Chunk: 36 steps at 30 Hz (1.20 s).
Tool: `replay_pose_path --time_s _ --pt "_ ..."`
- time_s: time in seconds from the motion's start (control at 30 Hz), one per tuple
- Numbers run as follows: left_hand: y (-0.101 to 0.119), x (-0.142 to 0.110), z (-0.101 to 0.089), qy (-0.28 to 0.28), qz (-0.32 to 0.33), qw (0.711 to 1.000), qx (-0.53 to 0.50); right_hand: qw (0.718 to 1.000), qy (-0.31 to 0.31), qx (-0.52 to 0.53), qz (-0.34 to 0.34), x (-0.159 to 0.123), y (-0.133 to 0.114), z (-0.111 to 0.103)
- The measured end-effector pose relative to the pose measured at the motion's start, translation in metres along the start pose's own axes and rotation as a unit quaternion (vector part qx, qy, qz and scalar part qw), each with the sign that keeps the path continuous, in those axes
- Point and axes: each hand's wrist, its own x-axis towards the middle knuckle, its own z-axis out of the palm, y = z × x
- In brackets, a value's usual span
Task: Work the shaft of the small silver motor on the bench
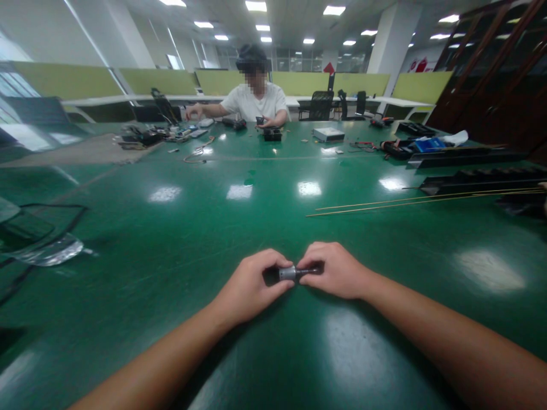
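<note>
Between my hands, low above the green tabletop (192,239), lies a small silver-grey metal cylinder (286,274) with a thin dark shaft (308,271) coming out of its right end. The thumb and fingers of my left hand (254,282) are closed around the cylinder, and part of it is hidden by the palm. From the other side, my right hand (335,270) pinches the dark shaft. Both fingertips nearly meet in the middle. The piece is held roughly level; its exact kind does not show.
Two long thin yellowish rods (384,203) cross the table at the right, beside black ridged strips (474,179). At left lies a clear plastic item (51,250). Across the table sits a person in a white shirt (256,105), near a grey metal box (329,134) and several electronic parts (145,136).
</note>
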Motion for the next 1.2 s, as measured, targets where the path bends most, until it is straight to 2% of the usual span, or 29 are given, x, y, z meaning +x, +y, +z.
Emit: replay_pose_path --time_s 0.23,0.63,1.2 --pt "-0.001 0.0 0.0 0.001 -0.007 1.0 0.002 0.999 0.0 -0.01 -0.03 0.0 0.001 -0.001" --pt "0.0 -0.001 -0.001 0.009 -0.003 1.0 0.014 1.0 -0.015 -0.011 -0.009 0.0 0.001 -0.007" --pt "-0.002 -0.003 -0.002 0.022 0.006 0.999 0.037 0.999 -0.024 -0.013 -0.028 -0.001 0.004 -0.01"
